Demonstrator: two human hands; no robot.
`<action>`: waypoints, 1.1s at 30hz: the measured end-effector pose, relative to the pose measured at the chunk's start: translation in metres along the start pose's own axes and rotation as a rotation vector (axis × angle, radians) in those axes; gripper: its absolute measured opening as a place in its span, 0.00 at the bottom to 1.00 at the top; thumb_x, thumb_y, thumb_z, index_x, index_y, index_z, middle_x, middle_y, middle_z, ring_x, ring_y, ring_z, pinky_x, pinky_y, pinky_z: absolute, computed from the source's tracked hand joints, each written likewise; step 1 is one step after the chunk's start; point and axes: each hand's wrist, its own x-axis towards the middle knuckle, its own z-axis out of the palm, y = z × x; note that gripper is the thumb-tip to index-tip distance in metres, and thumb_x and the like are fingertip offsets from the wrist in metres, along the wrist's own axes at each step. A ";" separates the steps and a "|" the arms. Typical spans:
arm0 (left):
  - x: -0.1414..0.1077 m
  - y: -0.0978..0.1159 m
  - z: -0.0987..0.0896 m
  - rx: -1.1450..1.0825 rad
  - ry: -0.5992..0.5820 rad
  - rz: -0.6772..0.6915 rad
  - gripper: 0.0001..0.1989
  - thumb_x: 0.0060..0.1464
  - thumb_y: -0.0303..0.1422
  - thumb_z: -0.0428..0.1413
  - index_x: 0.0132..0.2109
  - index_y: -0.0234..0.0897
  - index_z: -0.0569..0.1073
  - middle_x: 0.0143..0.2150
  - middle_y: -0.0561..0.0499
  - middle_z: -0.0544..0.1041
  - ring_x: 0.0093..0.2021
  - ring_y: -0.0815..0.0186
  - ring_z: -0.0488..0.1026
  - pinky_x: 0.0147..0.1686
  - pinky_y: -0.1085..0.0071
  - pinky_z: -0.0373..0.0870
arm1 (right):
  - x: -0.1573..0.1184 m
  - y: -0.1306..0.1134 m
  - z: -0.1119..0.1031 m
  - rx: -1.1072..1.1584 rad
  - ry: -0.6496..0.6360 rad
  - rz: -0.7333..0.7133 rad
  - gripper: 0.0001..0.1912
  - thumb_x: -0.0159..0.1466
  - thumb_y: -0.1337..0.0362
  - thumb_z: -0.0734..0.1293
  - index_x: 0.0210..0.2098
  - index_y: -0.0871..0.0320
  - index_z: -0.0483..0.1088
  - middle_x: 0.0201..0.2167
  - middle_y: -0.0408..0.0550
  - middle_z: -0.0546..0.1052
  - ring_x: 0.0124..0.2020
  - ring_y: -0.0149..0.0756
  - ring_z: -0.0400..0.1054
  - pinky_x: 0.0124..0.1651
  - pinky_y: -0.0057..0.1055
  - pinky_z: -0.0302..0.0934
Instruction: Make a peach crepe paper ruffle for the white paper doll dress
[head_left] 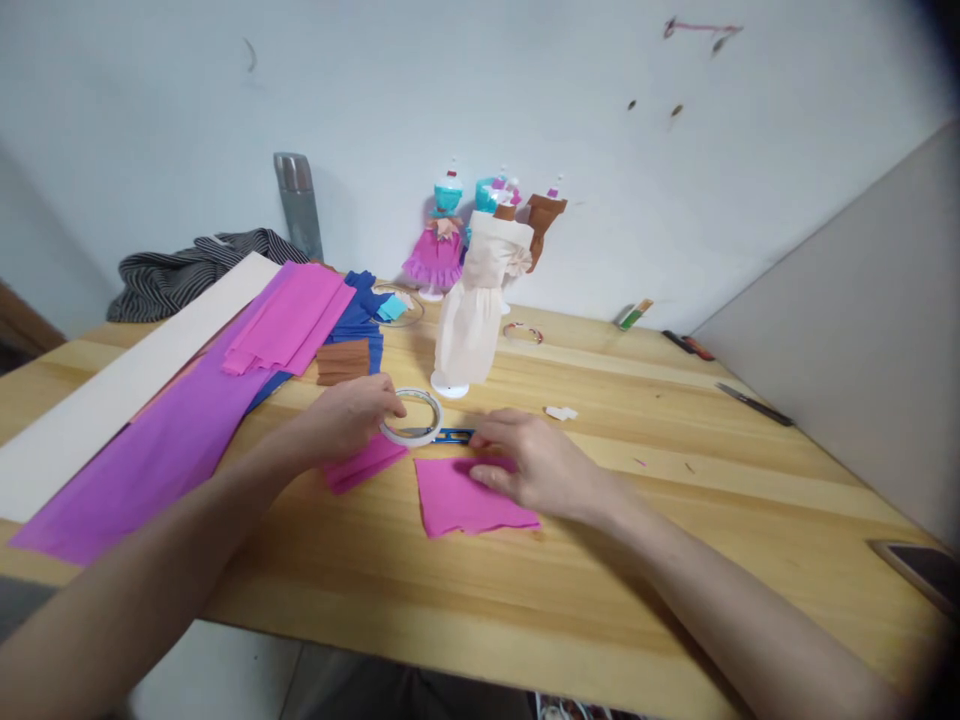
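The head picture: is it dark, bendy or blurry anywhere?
In the head view, the picture's right corners go black; the flask leans left, perhaps from wide-lens bending; the right forearm casts a soft shadow on the table; fine details look slightly soft.

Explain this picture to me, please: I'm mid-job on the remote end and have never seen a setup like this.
There's no machine here, just a person's two bare hands. The one picture comes from a camera worn on the head, looking forward and down.

The left hand holds a tape roll by its near-left rim. The right hand is over a pink square, its fingertips at a blue tool; whether it grips that tool, I can't tell.

On the wooden table, purple and white sheets lie to the left. A small cream dress stands on a white base beyond the hands.
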 end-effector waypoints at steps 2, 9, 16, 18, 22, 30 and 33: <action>0.000 -0.001 0.004 0.046 -0.045 0.024 0.17 0.49 0.18 0.46 0.36 0.35 0.77 0.36 0.48 0.71 0.36 0.66 0.68 0.36 0.72 0.60 | 0.002 -0.004 0.010 -0.021 0.033 -0.062 0.06 0.60 0.64 0.66 0.33 0.61 0.71 0.33 0.52 0.74 0.35 0.38 0.66 0.38 0.32 0.59; 0.002 0.001 0.004 0.130 -0.125 0.058 0.13 0.54 0.22 0.45 0.27 0.33 0.72 0.33 0.49 0.68 0.32 0.67 0.63 0.30 0.72 0.55 | 0.006 0.003 0.046 0.017 0.177 -0.115 0.08 0.62 0.70 0.63 0.40 0.61 0.72 0.35 0.54 0.74 0.37 0.40 0.66 0.41 0.36 0.63; 0.003 0.001 -0.002 0.117 -0.115 0.060 0.12 0.53 0.22 0.47 0.28 0.33 0.72 0.33 0.49 0.72 0.34 0.67 0.68 0.33 0.72 0.59 | 0.005 -0.007 0.045 0.075 0.210 -0.347 0.14 0.66 0.68 0.59 0.48 0.62 0.70 0.46 0.55 0.75 0.45 0.41 0.65 0.48 0.39 0.63; 0.003 0.002 -0.004 0.120 -0.127 0.047 0.10 0.52 0.22 0.48 0.29 0.34 0.73 0.33 0.49 0.73 0.34 0.66 0.69 0.34 0.72 0.60 | 0.007 -0.017 0.044 0.058 0.130 -0.425 0.18 0.67 0.65 0.58 0.55 0.61 0.66 0.54 0.55 0.71 0.53 0.42 0.62 0.55 0.42 0.59; 0.002 0.004 -0.010 0.160 -0.141 -0.006 0.08 0.51 0.24 0.50 0.29 0.35 0.73 0.34 0.49 0.74 0.35 0.65 0.71 0.34 0.71 0.61 | 0.009 -0.028 0.049 -0.025 -0.029 -0.454 0.25 0.67 0.58 0.58 0.60 0.63 0.61 0.62 0.56 0.64 0.64 0.48 0.51 0.63 0.49 0.48; 0.001 0.007 -0.026 0.229 -0.082 -0.174 0.08 0.51 0.26 0.50 0.33 0.35 0.75 0.36 0.48 0.77 0.39 0.61 0.72 0.36 0.70 0.62 | 0.009 -0.027 0.053 0.162 0.038 -0.513 0.16 0.68 0.65 0.58 0.53 0.63 0.67 0.48 0.55 0.75 0.53 0.38 0.65 0.57 0.38 0.58; 0.001 0.007 -0.023 0.258 -0.096 -0.209 0.09 0.51 0.26 0.50 0.34 0.35 0.75 0.37 0.47 0.77 0.39 0.60 0.73 0.35 0.69 0.62 | 0.010 -0.026 0.055 0.136 0.082 -0.427 0.16 0.68 0.64 0.59 0.52 0.62 0.67 0.46 0.56 0.74 0.50 0.39 0.65 0.51 0.37 0.62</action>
